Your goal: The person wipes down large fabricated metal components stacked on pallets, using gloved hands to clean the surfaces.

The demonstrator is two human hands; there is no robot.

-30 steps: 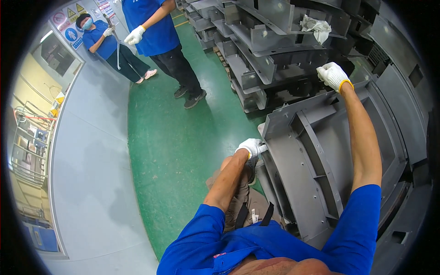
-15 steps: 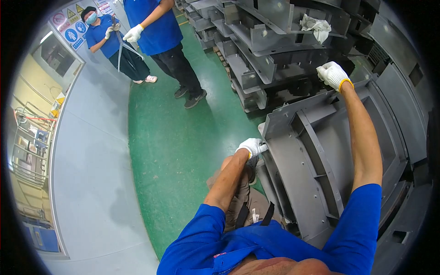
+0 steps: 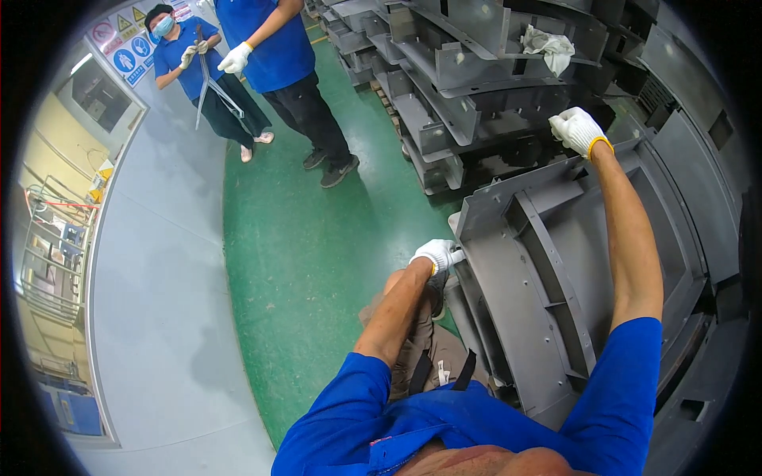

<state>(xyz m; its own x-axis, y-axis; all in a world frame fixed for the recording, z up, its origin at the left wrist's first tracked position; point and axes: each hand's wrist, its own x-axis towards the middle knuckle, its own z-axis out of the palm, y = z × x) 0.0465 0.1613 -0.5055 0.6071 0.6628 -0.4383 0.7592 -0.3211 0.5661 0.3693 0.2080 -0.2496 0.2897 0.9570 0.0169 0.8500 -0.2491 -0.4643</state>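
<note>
Head view: my two gloved hands at a grey metal panel [image 3: 504, 266]

Compared with half a second ago, my hands are almost in the same place. The change is at the upper left: the masked co-worker [image 3: 186, 71] has stepped a little forward, and the forked metal piece [image 3: 206, 71] in this person's hands has shifted also. The second co-worker [image 3: 270, 51] stands nearly as before.

The panel is in front of me, to my right. Its long axis seems to go away from me, with the far end leaning to the left; the curved rib [image 3: 562, 278] follows the same direction.

My left hand [image 3: 436, 255] is at the left edge, near the far corner — I cannot tell if it closes on the metal. My right hand [image 3: 577, 131] is at the far edge, fingers curled — whether they grip something, I cannot tell. Beyond it are stacked grey parts [image 3: 452, 75].
</note>
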